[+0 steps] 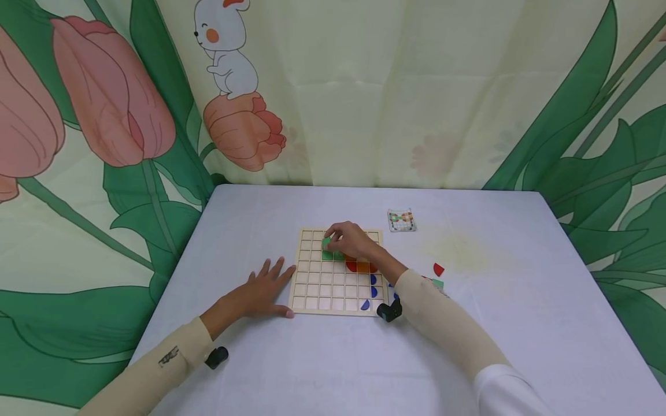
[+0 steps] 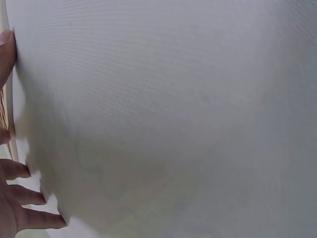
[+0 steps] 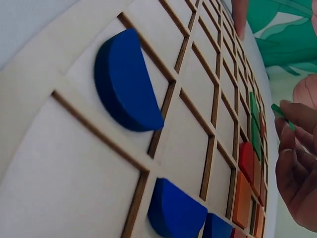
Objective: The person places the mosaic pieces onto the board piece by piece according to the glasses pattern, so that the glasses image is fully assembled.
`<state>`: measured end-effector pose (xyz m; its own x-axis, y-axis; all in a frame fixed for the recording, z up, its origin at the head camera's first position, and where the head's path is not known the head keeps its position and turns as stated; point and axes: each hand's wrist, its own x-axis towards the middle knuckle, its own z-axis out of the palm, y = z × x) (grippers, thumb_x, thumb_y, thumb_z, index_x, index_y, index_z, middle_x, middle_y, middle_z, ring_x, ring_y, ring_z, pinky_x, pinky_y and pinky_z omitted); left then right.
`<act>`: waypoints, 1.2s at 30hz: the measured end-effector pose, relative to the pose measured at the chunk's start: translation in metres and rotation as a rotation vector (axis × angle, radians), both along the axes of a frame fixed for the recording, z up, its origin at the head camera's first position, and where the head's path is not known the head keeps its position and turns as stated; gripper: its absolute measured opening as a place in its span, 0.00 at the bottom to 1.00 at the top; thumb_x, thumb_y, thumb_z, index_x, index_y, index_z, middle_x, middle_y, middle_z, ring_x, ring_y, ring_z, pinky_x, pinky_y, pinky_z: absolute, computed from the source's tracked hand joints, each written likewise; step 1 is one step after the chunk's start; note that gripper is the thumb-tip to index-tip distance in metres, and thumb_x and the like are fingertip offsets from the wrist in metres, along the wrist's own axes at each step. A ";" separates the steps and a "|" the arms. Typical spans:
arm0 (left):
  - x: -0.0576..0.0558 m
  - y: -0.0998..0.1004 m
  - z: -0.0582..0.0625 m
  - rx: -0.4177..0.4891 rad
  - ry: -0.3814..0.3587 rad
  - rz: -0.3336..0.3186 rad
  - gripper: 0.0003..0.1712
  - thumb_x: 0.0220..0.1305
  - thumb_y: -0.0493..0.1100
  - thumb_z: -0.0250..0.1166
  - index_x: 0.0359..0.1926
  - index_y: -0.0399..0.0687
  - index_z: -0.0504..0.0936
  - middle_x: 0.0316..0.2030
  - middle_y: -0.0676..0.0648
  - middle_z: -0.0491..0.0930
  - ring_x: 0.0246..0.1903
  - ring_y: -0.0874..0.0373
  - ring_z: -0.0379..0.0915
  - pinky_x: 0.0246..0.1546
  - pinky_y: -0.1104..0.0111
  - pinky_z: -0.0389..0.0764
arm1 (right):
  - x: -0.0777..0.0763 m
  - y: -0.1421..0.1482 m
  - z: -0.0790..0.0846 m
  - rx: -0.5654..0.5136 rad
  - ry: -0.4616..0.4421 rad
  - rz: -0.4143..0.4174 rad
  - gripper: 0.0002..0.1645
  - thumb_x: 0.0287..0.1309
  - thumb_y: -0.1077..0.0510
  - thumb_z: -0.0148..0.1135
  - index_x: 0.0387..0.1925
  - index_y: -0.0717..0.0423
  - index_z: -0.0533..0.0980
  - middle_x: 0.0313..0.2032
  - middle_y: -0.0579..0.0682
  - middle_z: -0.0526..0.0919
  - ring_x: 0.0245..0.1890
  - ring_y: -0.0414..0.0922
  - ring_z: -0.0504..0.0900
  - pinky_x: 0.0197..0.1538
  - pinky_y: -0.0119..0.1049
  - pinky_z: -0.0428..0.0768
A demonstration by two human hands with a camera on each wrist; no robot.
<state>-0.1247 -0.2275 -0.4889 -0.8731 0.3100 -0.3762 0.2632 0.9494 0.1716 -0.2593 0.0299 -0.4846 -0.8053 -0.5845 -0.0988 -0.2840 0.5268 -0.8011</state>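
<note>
A wooden grid board (image 1: 311, 290) lies on the table. My left hand (image 1: 264, 292) is spread beside it, thumb and index fingertips at its left edge. Over the board's upper part, my right hand (image 1: 350, 238) pinches a small green piece (image 3: 283, 116) between thumb and fingers, close above the cells. Green pieces (image 1: 333, 255), red pieces (image 1: 351, 266) and orange pieces (image 1: 363, 267) sit side by side in the grid, partly hidden by the right hand. Several blue half-circle pieces (image 3: 128, 82) lie in cells along the right side, one of them tilted across its cell's edge.
Behind the board to the right lies a small stack of pattern cards (image 1: 402, 221). A red quarter-circle piece (image 1: 439, 269) and a green piece (image 1: 438, 283) lie right of the board, near the right sleeve (image 1: 442, 312). A printed curtain (image 1: 364, 104) hangs behind the table.
</note>
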 end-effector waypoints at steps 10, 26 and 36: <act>-0.002 -0.001 -0.003 -0.004 0.000 -0.011 0.66 0.49 0.77 0.68 0.80 0.55 0.50 0.79 0.35 0.43 0.76 0.27 0.37 0.64 0.29 0.57 | -0.007 -0.014 -0.002 0.022 -0.041 -0.009 0.19 0.61 0.58 0.69 0.53 0.58 0.81 0.37 0.52 0.85 0.25 0.42 0.81 0.33 0.31 0.80; -0.001 -0.003 -0.005 -0.005 0.000 -0.026 0.67 0.49 0.78 0.66 0.80 0.54 0.49 0.79 0.35 0.42 0.76 0.27 0.37 0.64 0.29 0.57 | -0.006 -0.030 -0.005 0.191 0.110 -0.028 0.14 0.58 0.54 0.73 0.46 0.54 0.85 0.31 0.45 0.84 0.31 0.41 0.77 0.34 0.31 0.72; -0.002 -0.004 -0.004 -0.005 0.000 -0.025 0.66 0.51 0.78 0.66 0.80 0.54 0.49 0.79 0.35 0.42 0.76 0.27 0.37 0.65 0.29 0.56 | -0.007 -0.035 -0.005 0.222 0.121 -0.036 0.11 0.59 0.54 0.72 0.44 0.51 0.86 0.34 0.46 0.86 0.35 0.42 0.79 0.37 0.34 0.74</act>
<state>-0.1270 -0.2312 -0.4933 -0.8649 0.3303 -0.3779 0.2870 0.9432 0.1674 -0.2665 -0.0051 -0.4896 -0.8391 -0.5298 -0.1233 -0.3486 0.6977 -0.6259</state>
